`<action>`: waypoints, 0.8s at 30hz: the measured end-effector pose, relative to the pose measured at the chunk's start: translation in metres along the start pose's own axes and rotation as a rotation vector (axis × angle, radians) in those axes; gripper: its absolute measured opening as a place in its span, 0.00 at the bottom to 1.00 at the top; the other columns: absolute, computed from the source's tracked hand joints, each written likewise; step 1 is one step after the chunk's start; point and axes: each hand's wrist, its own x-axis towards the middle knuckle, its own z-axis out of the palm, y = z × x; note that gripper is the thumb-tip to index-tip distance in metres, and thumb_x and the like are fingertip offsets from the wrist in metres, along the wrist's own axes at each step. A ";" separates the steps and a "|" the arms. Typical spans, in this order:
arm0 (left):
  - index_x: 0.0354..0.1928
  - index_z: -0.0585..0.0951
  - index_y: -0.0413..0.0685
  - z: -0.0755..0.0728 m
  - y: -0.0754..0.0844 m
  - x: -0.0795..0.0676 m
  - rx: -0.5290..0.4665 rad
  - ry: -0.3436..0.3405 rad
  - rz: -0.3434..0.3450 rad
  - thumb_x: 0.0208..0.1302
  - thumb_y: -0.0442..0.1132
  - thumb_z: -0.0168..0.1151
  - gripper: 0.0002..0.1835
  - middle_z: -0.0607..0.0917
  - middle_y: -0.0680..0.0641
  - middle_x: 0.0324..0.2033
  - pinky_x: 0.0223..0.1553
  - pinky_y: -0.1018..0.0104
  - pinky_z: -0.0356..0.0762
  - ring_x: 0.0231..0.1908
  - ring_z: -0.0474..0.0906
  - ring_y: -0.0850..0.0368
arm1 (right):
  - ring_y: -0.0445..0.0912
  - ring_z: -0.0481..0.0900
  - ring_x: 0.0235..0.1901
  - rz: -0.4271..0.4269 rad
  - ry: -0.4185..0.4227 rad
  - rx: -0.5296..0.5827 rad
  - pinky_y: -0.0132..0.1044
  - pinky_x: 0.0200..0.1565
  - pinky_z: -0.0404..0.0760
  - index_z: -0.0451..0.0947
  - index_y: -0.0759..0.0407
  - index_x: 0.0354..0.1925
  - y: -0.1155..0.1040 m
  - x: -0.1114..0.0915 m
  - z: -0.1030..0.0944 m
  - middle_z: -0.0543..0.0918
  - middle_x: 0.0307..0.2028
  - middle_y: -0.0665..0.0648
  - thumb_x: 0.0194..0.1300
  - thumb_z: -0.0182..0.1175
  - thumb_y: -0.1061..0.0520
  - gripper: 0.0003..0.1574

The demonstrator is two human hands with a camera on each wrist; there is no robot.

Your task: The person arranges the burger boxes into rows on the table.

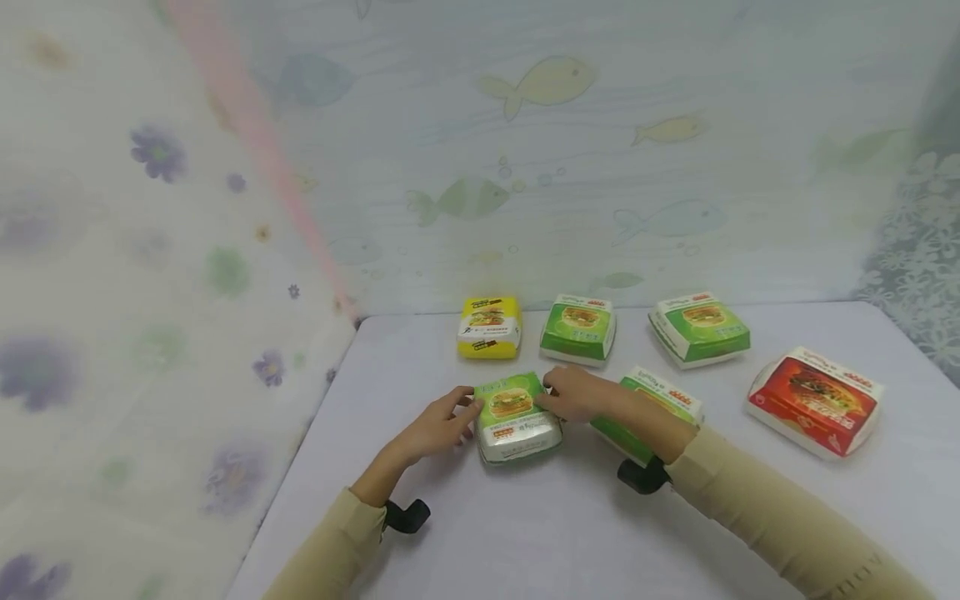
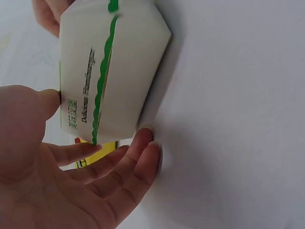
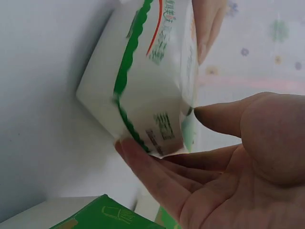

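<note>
A green and white burger box (image 1: 513, 408) with a burger picture on its lid sits on the table between my two hands. On its left side my left hand (image 1: 442, 423) holds it, the thumb at the lid's edge and the fingers along the side wall. My right hand (image 1: 577, 393) grips the box by its far right corner, thumb on top and fingers round the side. The wrist views show the box's white walls (image 2: 128, 71) and a green scalloped seam (image 3: 127, 64). Its lid looks closed.
Behind stand a yellow burger box (image 1: 489, 328) and two green ones (image 1: 579, 329) (image 1: 701, 327). Another green box (image 1: 660, 392) lies partly under my right forearm. A red box (image 1: 816, 402) is at the right. A fish-patterned curtain (image 1: 450, 108) hangs behind the white table (image 1: 525, 533).
</note>
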 end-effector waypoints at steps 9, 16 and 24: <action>0.69 0.72 0.43 -0.008 -0.002 0.013 -0.063 0.026 -0.044 0.80 0.58 0.47 0.30 0.79 0.41 0.58 0.37 0.60 0.84 0.40 0.83 0.53 | 0.44 0.80 0.32 0.049 -0.064 0.069 0.36 0.35 0.77 0.76 0.65 0.48 -0.006 -0.011 0.006 0.84 0.33 0.54 0.76 0.58 0.51 0.17; 0.70 0.72 0.42 -0.006 0.001 0.010 -0.078 0.017 -0.062 0.81 0.58 0.45 0.31 0.81 0.41 0.56 0.38 0.60 0.85 0.42 0.82 0.53 | 0.44 0.82 0.32 0.053 -0.063 0.120 0.35 0.34 0.77 0.78 0.64 0.47 -0.006 -0.011 0.007 0.85 0.33 0.53 0.76 0.58 0.53 0.14; 0.70 0.72 0.39 -0.010 0.005 0.007 -0.114 0.019 -0.035 0.82 0.53 0.45 0.28 0.82 0.40 0.53 0.41 0.57 0.86 0.43 0.83 0.52 | 0.45 0.84 0.36 0.059 -0.048 0.175 0.37 0.38 0.78 0.76 0.66 0.50 -0.009 -0.012 0.008 0.84 0.38 0.54 0.76 0.58 0.53 0.15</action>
